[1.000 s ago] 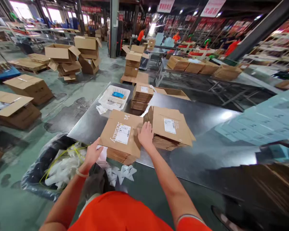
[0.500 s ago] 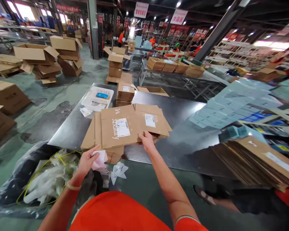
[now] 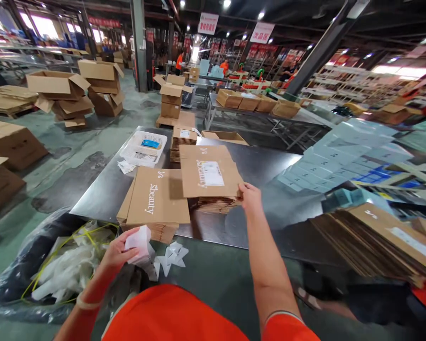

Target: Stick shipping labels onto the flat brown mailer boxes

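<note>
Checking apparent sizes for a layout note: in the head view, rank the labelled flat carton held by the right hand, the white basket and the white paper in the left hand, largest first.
1. Labelled flat carton, pinched by the right hand.
2. White basket; it sits farther off, so its true size is unsure.
3. White paper, in the left hand.

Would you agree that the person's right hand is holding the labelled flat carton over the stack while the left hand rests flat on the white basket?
Not quite. The head view shows the left hand near the table's front edge, holding white paper, well away from the white basket. The right hand does hold the labelled flat carton over the stack.
</note>
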Motion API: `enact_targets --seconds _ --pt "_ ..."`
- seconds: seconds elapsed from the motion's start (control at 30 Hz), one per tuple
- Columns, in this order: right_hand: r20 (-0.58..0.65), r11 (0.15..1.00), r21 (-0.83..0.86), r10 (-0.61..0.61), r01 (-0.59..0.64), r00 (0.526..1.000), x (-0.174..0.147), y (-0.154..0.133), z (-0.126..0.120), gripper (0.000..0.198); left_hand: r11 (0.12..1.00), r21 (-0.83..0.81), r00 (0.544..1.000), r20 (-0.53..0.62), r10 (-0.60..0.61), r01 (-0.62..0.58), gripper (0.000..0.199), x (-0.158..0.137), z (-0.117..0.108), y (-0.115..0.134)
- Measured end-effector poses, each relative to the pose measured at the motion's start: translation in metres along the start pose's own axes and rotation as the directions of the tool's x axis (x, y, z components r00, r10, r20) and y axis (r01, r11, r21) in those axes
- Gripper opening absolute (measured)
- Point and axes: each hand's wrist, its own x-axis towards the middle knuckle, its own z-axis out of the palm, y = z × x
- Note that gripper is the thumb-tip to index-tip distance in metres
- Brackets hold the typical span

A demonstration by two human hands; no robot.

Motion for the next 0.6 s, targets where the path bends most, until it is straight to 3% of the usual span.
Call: enact_targets --seconds 0.07,0.13,0.2,0.23,0.27,0.3,0.33,0.37,0.4,0.43,0.47,0.5,0.6 --pt "-0.069 0.994 -0.109 0.016 -0.023 0.997 0.021 -0.015 -0.018 0.036 0.999 -0.017 0.999 0.009 0.038 -0.038 0.087 -0.007 0.009 0.0" --pt "-0.098 0.985 -0.172 -0.01 -0.007 0.995 0.017 -0.021 -0.022 0.037 0.996 -0.034 0.997 -0.022 0.078 -0.079 0.086 -0.015 0.019 0.007" --pt "-0.038 0.975 -0.194 -0.117 0.108 0.992 -0.017 -0.017 -0.008 0.042 0.994 -0.048 0.993 -0.073 0.096 -0.099 0.08 -0.023 0.031 0.017" --pt "0.074 0.962 -0.186 -0.187 0.198 0.98 -0.045 -0.011 0.004 0.044 0.993 -0.058 0.99 -0.105 0.095 -0.101 0.074 -0.027 0.038 0.023" --pt "0.235 0.942 -0.15 -0.261 0.3 0.936 -0.078 -0.003 0.019 0.046 0.992 -0.077 0.987 -0.136 0.087 -0.098 0.068 -0.03 0.044 0.028" --pt "0.479 0.928 -0.065 -0.295 0.368 0.827 -0.114 0.007 0.035 0.043 0.99 -0.109 0.983 -0.165 0.074 -0.093 0.063 -0.034 0.049 0.034" --pt "0.736 0.931 0.036 -0.271 0.365 0.62 -0.151 0.019 0.051 0.045 0.984 -0.152 0.979 -0.194 0.062 -0.092 0.058 -0.036 0.054 0.039" --pt "0.882 0.941 0.116 -0.245 0.319 0.403 -0.186 0.03 0.066 0.053 0.975 -0.202 0.975 -0.217 0.051 -0.096 0.056 -0.038 0.058 0.044" --pt "0.936 0.948 0.162 -0.236 0.275 0.262 -0.218 0.042 0.081 0.059 0.964 -0.248 0.972 -0.231 0.04 -0.098 0.056 -0.039 0.06 0.048" --pt "0.957 0.957 0.177 -0.221 0.228 0.187 -0.245 0.053 0.093 0.056 0.953 -0.286 0.97 -0.243 0.029 -0.1 0.056 -0.039 0.06 0.05" --pt "0.967 0.968 0.168 -0.199 0.187 0.157 -0.266 0.062 0.103 0.049 0.944 -0.312 0.966 -0.259 0.024 -0.107 0.058 -0.038 0.058 0.052" --pt "0.972 0.977 0.144 -0.169 0.155 0.163 -0.281 0.07 0.111 0.039 0.938 -0.325 0.959 -0.282 0.022 -0.117 0.061 -0.036 0.054 0.053" --pt "0.972 0.997 0.058 -0.067 0.047 0.223 -0.3 0.08 0.118 0.033 0.93 -0.345 0.916 -0.401 -0.025 -0.126 0.07 -0.025 0.035 0.046"
